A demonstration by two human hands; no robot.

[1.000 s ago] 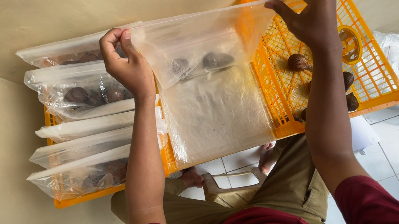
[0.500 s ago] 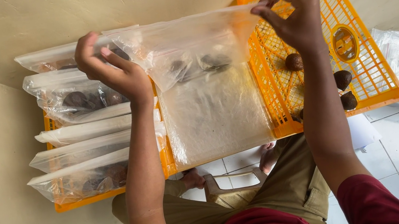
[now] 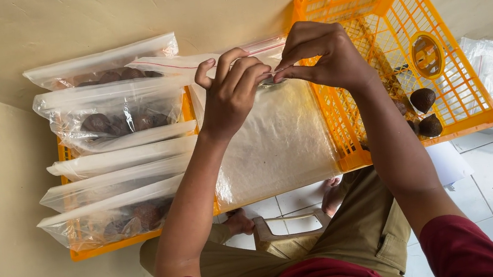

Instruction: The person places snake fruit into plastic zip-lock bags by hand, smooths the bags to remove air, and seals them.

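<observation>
I see the clear zip bag (image 3: 274, 147) lying across the gap between the two orange crates, its sealing strip at the far end near the wall. My left hand (image 3: 232, 95) and right hand (image 3: 322, 59) meet at that strip, both pinching it between thumb and fingertips. The left crate (image 3: 103, 248) holds filled bags (image 3: 113, 116) of dark fruit; the right crate (image 3: 397, 12) holds loose fruit (image 3: 423, 99).
</observation>
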